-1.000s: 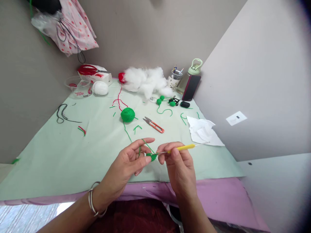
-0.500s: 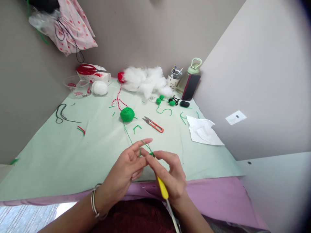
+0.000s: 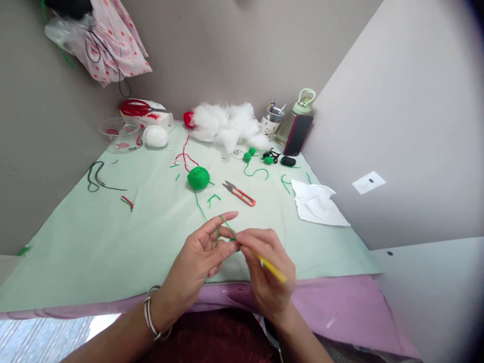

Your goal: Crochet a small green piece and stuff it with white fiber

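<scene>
The left hand (image 3: 200, 254) is pinching a tiny green crochet piece (image 3: 233, 243) between thumb and fingers, thin green yarn (image 3: 227, 223) looping over its forefinger. The right hand (image 3: 264, 275) is gripping a yellow crochet hook (image 3: 270, 267), tip at the piece. Both are hovering nearer the person than the green yarn ball (image 3: 198, 178) lying on the worktop (image 3: 113, 237).

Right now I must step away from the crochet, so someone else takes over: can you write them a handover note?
Left hand: pinches the small green piece, yarn looped over the forefinger.
Right hand: holds the yellow hook, tip at the piece.
Yarn runs back to the green ball; snips lie beside it.
Done: a small green start.
Left: the rest of the stitching, then cutting the yarn.
</scene>
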